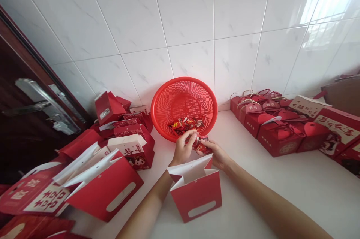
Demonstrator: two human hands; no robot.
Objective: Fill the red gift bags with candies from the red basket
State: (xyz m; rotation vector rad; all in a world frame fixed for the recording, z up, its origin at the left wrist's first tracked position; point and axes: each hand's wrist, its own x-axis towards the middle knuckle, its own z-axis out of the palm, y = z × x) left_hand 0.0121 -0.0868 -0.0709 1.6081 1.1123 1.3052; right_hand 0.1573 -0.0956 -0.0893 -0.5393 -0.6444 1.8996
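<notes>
A red mesh basket leans against the wall, with red-wrapped candies in its lower part. At the basket's front rim, my left hand has its fingers closed on a small wrapped candy. My right hand is beside it, fingers curled round several wrapped candies. The two hands nearly meet. Just in front of them an open red paper box stands upright between my forearms, its white inside showing at the top. What lies inside the box is hidden.
Several open red boxes and bags crowd the left side, near a dark door with a metal handle. Closed red boxes with cord handles stand in rows at the right. A white tiled wall rises behind the white surface.
</notes>
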